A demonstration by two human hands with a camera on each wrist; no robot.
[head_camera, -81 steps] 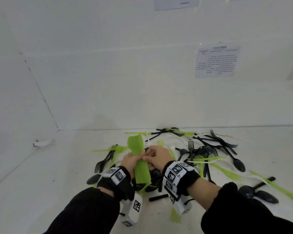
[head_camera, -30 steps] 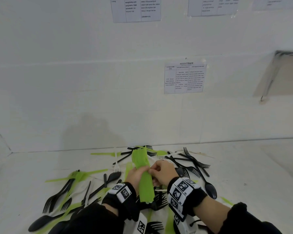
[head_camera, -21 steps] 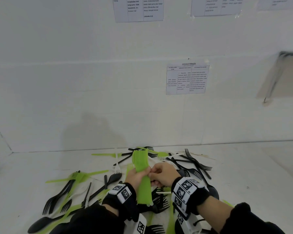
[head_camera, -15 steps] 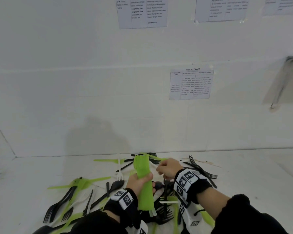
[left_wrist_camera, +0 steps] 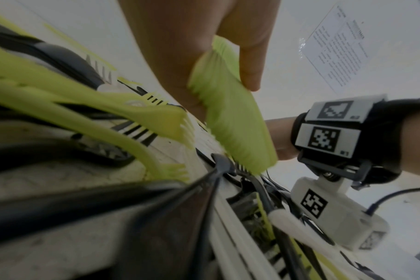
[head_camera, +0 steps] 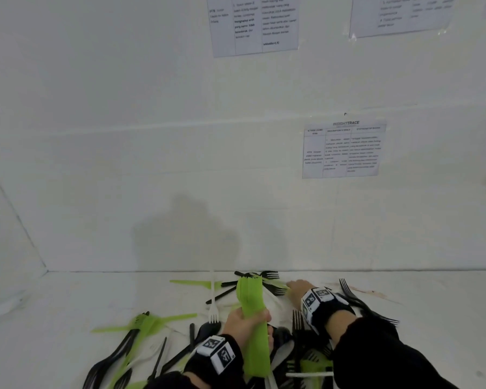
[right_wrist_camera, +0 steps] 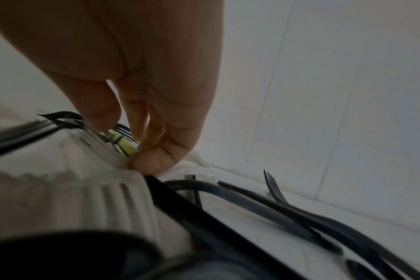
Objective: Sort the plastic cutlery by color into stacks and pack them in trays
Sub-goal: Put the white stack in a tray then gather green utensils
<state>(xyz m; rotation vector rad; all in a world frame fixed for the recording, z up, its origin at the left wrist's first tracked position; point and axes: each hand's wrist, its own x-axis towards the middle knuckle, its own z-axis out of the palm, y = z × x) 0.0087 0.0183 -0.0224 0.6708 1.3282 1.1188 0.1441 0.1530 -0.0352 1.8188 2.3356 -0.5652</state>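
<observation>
My left hand (head_camera: 246,322) grips a thick stack of green plastic forks (head_camera: 250,299) upright, tines up, above the pile. In the left wrist view my thumb and fingers (left_wrist_camera: 249,56) wrap that stack (left_wrist_camera: 233,121). My right hand (head_camera: 299,290) is stretched forward to the far side of the pile, fingertips down at a loose green piece (head_camera: 281,284) among black forks (head_camera: 270,275). The right wrist view shows my thumb and fingers (right_wrist_camera: 153,161) bent down with a gap between them over that green piece (right_wrist_camera: 128,148); nothing is lifted.
Mixed cutlery covers the white table (head_camera: 54,318): a white fork (head_camera: 213,310), a green knife (head_camera: 191,283), black forks (head_camera: 359,301) at the right, green and black pieces (head_camera: 141,327) at the left. The white wall (head_camera: 180,192) stands close behind. No tray is in view.
My right hand has let go of the green stack and reached forward and right to the far pile. My left hand alone now holds the stack. The view has tilted upward.
</observation>
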